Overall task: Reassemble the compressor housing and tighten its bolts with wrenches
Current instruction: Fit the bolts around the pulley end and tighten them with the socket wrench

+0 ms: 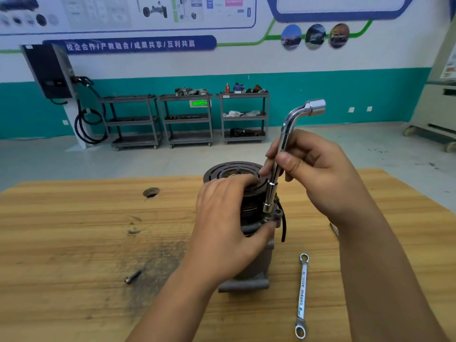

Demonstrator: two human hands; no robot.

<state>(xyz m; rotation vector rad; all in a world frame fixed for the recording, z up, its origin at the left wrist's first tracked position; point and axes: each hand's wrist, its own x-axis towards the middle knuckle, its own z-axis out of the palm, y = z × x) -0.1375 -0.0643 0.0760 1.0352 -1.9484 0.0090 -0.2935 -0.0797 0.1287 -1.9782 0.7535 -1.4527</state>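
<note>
Compressor (249,243) on table (74,243); ring spanner (302,296) right.

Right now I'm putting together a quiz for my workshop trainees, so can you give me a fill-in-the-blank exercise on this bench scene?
1. The left hand holds the ____ steady.
2. The right hand grips the L-shaped socket ____ by its shaft.
3. The ring spanner lies on the table to the ____ of the compressor.
4. A loose ____ lies on the table left of the compressor.
Missing words: compressor; wrench; right; bolt.

Wood table (74,243) w/ hole (151,192); 3 grey carts (187,117) at teal wall (320,99); charger box (49,70).
</note>
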